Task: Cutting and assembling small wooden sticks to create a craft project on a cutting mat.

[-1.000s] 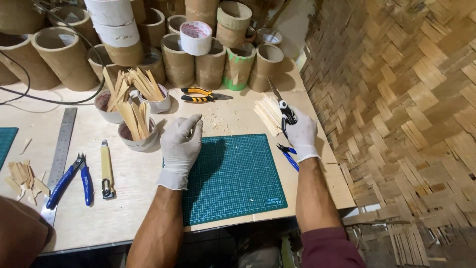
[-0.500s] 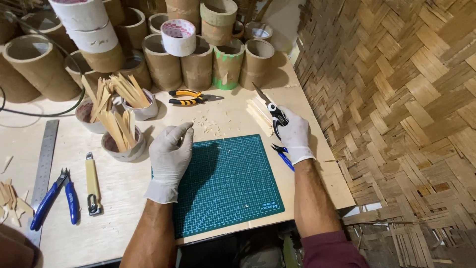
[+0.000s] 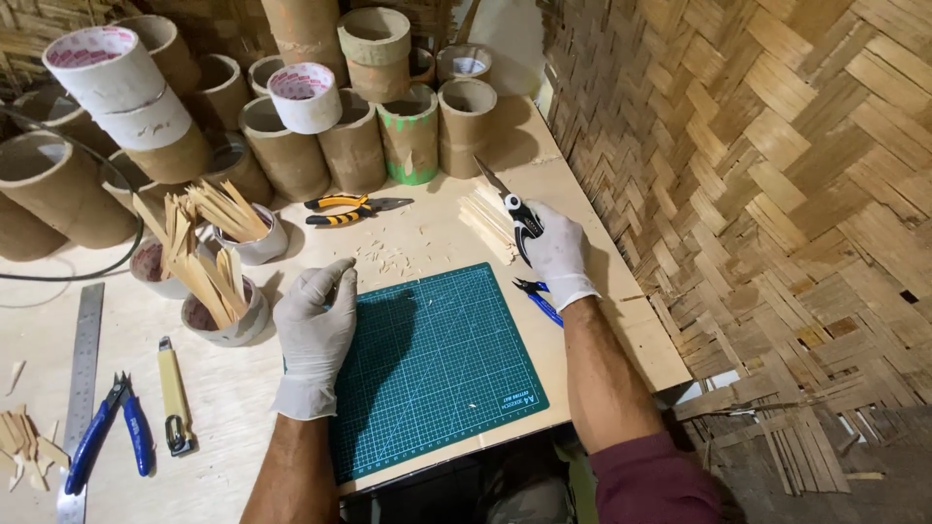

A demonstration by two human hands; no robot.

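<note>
Scissors (image 3: 512,209) are gripped by the right hand (image 3: 555,254) at two o'clock of the cutting mat (image 3: 437,364). Nothing is held in the loosely curled left hand (image 3: 316,325) at nine o'clock. Bamboo strips (image 3: 488,225) could be scattered if nudged by the blades.

Warm, fairly bright light falls from above, casting soft shadows behind the cardboard tubes (image 3: 291,155) and under both forearms on the tabletop (image 3: 427,243). Focus is sharp; wide-angle bending curves the edges.
</note>
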